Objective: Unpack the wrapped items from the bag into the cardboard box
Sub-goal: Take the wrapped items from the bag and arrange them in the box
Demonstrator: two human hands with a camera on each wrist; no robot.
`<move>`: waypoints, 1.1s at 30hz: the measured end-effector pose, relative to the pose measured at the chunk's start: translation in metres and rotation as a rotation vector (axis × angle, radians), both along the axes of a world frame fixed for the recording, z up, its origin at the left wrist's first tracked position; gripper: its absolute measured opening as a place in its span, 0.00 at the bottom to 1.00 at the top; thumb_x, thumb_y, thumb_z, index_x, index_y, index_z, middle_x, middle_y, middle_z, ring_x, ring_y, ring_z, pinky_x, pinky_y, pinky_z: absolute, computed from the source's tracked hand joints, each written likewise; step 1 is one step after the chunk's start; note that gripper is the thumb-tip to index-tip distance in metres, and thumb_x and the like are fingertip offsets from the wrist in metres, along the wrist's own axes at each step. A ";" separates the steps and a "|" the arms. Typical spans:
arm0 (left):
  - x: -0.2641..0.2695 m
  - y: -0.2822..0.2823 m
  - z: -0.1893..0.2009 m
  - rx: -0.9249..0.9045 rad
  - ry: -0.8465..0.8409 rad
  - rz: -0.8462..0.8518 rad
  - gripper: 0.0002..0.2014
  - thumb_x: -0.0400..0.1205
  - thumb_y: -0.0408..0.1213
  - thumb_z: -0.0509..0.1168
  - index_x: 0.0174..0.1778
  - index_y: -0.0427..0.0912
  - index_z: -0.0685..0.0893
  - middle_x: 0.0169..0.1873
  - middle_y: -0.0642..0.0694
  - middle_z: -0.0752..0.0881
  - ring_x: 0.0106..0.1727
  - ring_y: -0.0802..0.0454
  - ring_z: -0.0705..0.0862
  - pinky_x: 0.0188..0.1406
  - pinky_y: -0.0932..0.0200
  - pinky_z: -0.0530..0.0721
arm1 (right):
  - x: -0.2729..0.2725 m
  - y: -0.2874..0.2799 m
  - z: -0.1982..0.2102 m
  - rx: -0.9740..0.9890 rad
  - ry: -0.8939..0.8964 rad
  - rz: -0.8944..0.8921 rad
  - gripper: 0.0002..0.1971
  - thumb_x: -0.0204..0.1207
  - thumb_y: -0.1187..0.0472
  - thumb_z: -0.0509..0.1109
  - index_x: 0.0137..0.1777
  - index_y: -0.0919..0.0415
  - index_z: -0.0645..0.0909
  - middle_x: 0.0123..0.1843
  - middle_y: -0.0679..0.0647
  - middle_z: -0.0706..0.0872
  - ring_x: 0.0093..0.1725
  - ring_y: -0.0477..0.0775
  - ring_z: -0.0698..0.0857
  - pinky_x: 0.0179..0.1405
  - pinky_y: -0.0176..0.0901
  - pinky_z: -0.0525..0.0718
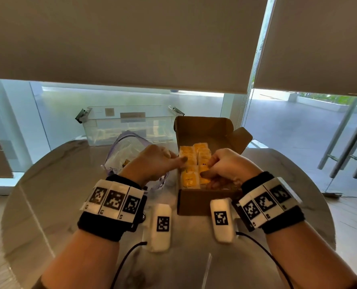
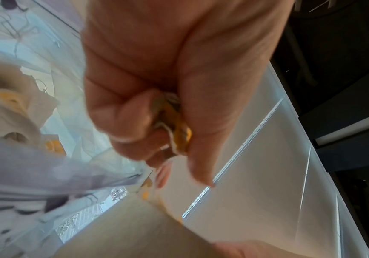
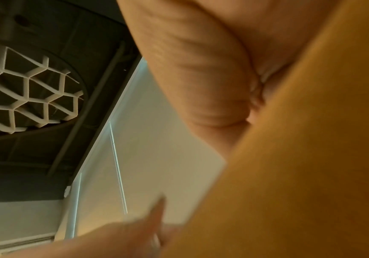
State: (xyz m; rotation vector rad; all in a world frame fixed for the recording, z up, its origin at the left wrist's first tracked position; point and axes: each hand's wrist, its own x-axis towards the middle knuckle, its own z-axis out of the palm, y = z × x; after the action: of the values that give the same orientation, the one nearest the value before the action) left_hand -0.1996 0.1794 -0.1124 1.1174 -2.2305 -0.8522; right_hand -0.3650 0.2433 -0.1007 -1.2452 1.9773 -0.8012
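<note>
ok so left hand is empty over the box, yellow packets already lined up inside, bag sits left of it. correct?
Not empty: the left wrist view shows the left hand gripping a yellow wrapped packet. The rest holds: packets fill the cardboard box, bag on its left.

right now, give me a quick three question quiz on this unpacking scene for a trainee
1. True or false: the cardboard box already holds yellow packets.
2. Multiple choice: where is the plastic bag relative to the box, from the person's side? A) left of it B) right of it C) inside it
3. Fill in: the left hand is holding a ____.

Key:
1. True; the packets stand in rows inside it.
2. A
3. Packet; the left wrist view shows the fingers curled around a yellow one. The right hand is at the packets in the box; its grip is unclear.
</note>
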 end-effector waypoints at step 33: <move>-0.003 0.007 0.011 0.697 1.020 -0.231 0.11 0.85 0.30 0.55 0.37 0.36 0.77 0.43 0.34 0.79 0.49 0.45 0.81 0.61 0.47 0.82 | 0.045 -0.007 0.013 -0.591 -0.252 0.027 0.11 0.72 0.66 0.75 0.53 0.62 0.81 0.43 0.55 0.86 0.36 0.49 0.85 0.27 0.33 0.84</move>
State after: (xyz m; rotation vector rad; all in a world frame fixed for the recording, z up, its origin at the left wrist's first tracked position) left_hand -0.2031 0.1861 -0.1018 0.4390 -1.2146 -1.8577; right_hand -0.3203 0.2364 -0.0874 -1.3978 1.5649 -1.5199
